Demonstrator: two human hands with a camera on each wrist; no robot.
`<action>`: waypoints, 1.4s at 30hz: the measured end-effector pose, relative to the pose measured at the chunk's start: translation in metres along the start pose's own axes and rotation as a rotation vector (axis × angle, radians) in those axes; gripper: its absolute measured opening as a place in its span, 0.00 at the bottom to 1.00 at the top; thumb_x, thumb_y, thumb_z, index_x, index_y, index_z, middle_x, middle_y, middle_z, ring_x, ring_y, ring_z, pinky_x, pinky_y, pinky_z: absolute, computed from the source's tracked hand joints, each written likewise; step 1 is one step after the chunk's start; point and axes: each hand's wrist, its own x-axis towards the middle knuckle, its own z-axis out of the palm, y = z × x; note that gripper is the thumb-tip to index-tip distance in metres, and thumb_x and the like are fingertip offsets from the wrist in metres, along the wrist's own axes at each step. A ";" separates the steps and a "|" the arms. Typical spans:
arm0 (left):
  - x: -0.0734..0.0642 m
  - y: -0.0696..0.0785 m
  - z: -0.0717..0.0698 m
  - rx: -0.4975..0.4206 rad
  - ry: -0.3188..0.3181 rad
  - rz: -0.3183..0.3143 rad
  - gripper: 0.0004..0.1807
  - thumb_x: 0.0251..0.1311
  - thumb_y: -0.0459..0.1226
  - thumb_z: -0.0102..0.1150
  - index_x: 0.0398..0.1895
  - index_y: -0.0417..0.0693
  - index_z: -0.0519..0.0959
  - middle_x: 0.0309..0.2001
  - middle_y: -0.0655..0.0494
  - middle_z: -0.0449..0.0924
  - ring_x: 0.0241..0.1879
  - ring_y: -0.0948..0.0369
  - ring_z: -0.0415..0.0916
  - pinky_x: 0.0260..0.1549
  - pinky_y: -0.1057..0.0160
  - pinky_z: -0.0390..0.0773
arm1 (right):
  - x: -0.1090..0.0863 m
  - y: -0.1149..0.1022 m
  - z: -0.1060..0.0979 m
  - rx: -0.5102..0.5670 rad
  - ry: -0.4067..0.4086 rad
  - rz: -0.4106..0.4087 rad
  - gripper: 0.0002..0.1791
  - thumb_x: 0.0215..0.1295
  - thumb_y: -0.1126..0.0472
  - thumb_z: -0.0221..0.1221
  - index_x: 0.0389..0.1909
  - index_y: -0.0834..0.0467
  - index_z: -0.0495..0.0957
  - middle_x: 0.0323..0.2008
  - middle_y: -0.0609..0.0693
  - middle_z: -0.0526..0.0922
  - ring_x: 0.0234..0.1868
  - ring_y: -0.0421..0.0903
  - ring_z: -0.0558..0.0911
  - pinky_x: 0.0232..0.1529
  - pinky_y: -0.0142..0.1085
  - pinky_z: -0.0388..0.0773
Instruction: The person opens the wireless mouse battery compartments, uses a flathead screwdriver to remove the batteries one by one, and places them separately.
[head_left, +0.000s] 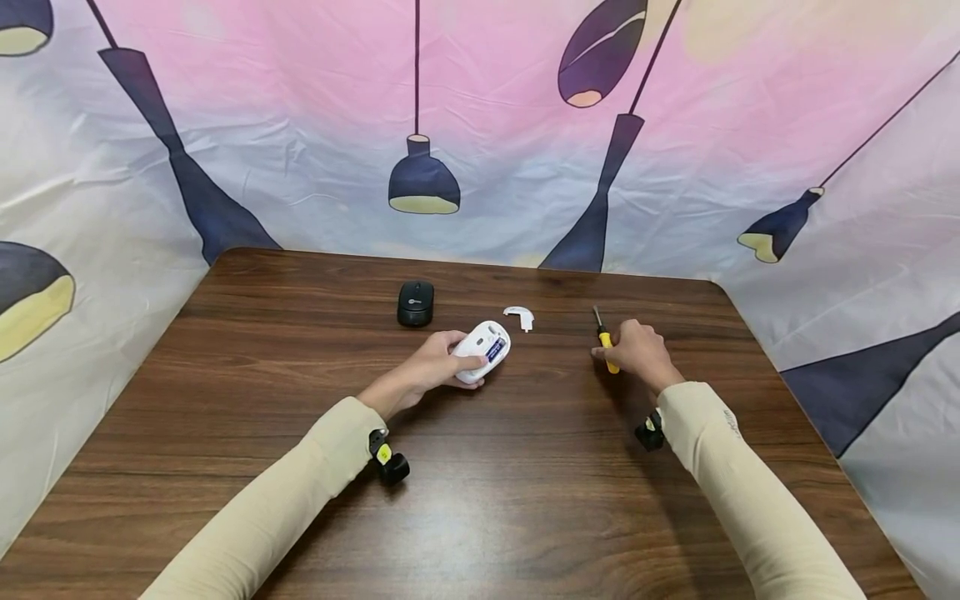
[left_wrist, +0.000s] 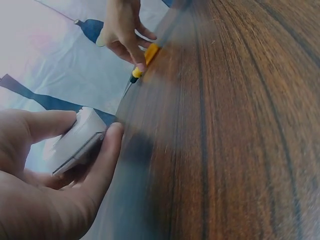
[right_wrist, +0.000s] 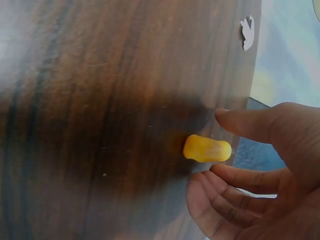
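Note:
My left hand [head_left: 429, 364] holds a white computer mouse [head_left: 471, 343] with its underside up, the thumb across its near edge. The battery bay is uncovered, and a dark blue battery [head_left: 495, 350] shows in it. On the right, my right hand [head_left: 643, 352] is around a yellow-handled screwdriver [head_left: 606, 340], whose metal tip points away from me. The right wrist view has the yellow handle [right_wrist: 207, 149] between the thumb and the fingers, with a gap on the thumb side. Beyond the white mouse lies its white battery cover [head_left: 522, 317].
A black computer mouse [head_left: 416, 302] sits farther back on the brown wooden table [head_left: 300, 333], left of the white one. Behind the table's far edge hangs a printed cloth [head_left: 315, 150] with lamp pictures.

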 end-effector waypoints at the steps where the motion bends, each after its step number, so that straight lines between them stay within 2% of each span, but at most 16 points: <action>1: 0.000 0.000 0.000 -0.011 -0.005 0.004 0.24 0.67 0.26 0.59 0.63 0.25 0.66 0.46 0.37 0.77 0.30 0.57 0.83 0.36 0.63 0.89 | -0.001 0.001 0.001 0.008 -0.011 0.000 0.29 0.67 0.50 0.66 0.10 0.53 0.65 0.09 0.44 0.64 0.15 0.43 0.69 0.18 0.33 0.65; 8: 0.001 0.000 0.000 -0.044 0.003 0.001 0.23 0.68 0.26 0.58 0.62 0.25 0.65 0.48 0.38 0.74 0.31 0.58 0.81 0.38 0.65 0.88 | -0.005 0.004 0.004 0.063 -0.035 0.012 0.27 0.67 0.51 0.67 0.11 0.56 0.72 0.12 0.50 0.76 0.16 0.45 0.77 0.18 0.34 0.72; 12: 0.001 0.001 -0.001 -0.026 0.022 -0.005 0.25 0.68 0.27 0.59 0.64 0.25 0.65 0.49 0.37 0.73 0.31 0.58 0.81 0.37 0.66 0.88 | -0.004 0.005 0.004 0.077 -0.035 0.023 0.23 0.68 0.52 0.67 0.15 0.61 0.79 0.16 0.54 0.81 0.19 0.47 0.82 0.21 0.38 0.79; 17: 0.000 0.002 -0.001 -0.017 0.026 -0.008 0.26 0.67 0.28 0.61 0.64 0.25 0.65 0.49 0.38 0.74 0.32 0.59 0.81 0.36 0.67 0.87 | -0.004 0.007 0.003 0.097 -0.035 0.045 0.18 0.68 0.54 0.66 0.25 0.65 0.83 0.20 0.55 0.82 0.20 0.47 0.83 0.26 0.41 0.84; 20: 0.000 0.002 -0.002 -0.034 0.019 -0.007 0.26 0.68 0.28 0.61 0.64 0.24 0.65 0.49 0.38 0.74 0.34 0.57 0.81 0.38 0.66 0.88 | -0.004 0.008 0.003 0.099 -0.029 0.037 0.17 0.69 0.56 0.65 0.27 0.66 0.84 0.21 0.55 0.83 0.20 0.45 0.83 0.26 0.40 0.84; 25: 0.003 0.000 -0.002 -0.076 0.021 -0.004 0.26 0.67 0.26 0.60 0.64 0.24 0.64 0.50 0.38 0.73 0.38 0.54 0.81 0.41 0.64 0.88 | -0.007 0.009 0.001 0.101 -0.013 0.016 0.17 0.71 0.56 0.63 0.28 0.66 0.84 0.22 0.55 0.84 0.19 0.44 0.79 0.21 0.36 0.78; 28: 0.005 -0.001 -0.003 -0.078 0.025 -0.003 0.26 0.67 0.26 0.60 0.64 0.24 0.65 0.50 0.38 0.73 0.39 0.54 0.80 0.41 0.64 0.88 | -0.009 0.008 -0.002 0.105 0.016 0.000 0.16 0.71 0.56 0.63 0.31 0.66 0.83 0.25 0.56 0.84 0.21 0.45 0.79 0.21 0.36 0.76; 34: 0.005 -0.002 -0.004 -0.054 0.028 -0.021 0.26 0.66 0.26 0.61 0.64 0.25 0.66 0.51 0.36 0.74 0.37 0.56 0.81 0.40 0.64 0.88 | -0.010 0.005 -0.006 0.075 0.062 -0.020 0.15 0.70 0.55 0.63 0.37 0.67 0.83 0.36 0.61 0.84 0.29 0.51 0.79 0.28 0.41 0.77; 42: 0.004 -0.002 -0.004 -0.036 0.040 -0.037 0.28 0.66 0.27 0.62 0.65 0.26 0.63 0.52 0.35 0.73 0.35 0.57 0.81 0.40 0.65 0.88 | -0.012 -0.005 -0.011 0.098 0.072 -0.059 0.16 0.73 0.55 0.60 0.43 0.67 0.81 0.42 0.62 0.84 0.36 0.55 0.80 0.37 0.48 0.78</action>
